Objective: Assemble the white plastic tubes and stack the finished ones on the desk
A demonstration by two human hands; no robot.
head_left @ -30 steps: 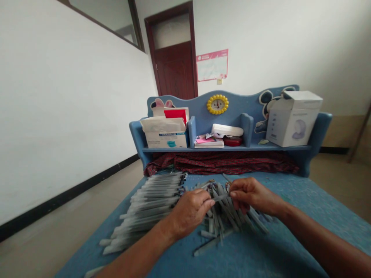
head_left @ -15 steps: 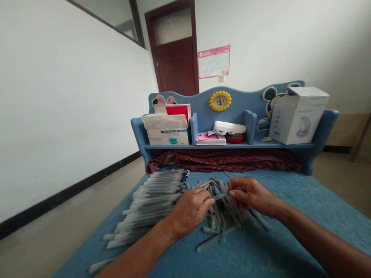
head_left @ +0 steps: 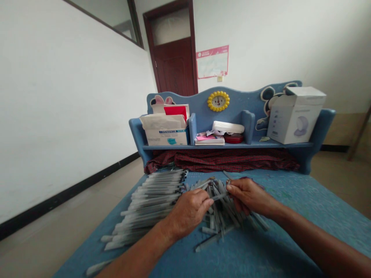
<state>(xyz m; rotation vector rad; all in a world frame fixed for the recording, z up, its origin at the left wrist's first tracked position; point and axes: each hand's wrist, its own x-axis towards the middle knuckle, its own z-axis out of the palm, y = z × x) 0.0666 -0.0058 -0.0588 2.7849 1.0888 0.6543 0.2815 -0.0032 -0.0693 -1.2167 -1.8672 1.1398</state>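
My left hand (head_left: 191,208) is closed, thumb and fingers pinched on one end of a slim, translucent pen (head_left: 219,196). At the other end my right hand (head_left: 246,195) is also closed, its fingertips gripping the pen. Below both hands lies a loose pile of frosted pens or pen parts (head_left: 216,222), pointing in many directions. To the left, beside my left forearm, a row of frosted pens with dark tips (head_left: 153,195) lies roughly side by side. My left hand and forearm cover part of that row. Small details at the right fingertips are too fine to make out.
The blue table (head_left: 246,253) carries a raised shelf at its back. A mask box (head_left: 166,135), a stack of papers (head_left: 209,141), a red round case (head_left: 234,139) and a white carton (head_left: 297,116) stand on it. Checkered cloth (head_left: 223,160) lies beneath the shelf.
The view has shifted very slightly. My right fingers have shifted a little at the pen's end, while both hands keep hold of the same pen above the pile.
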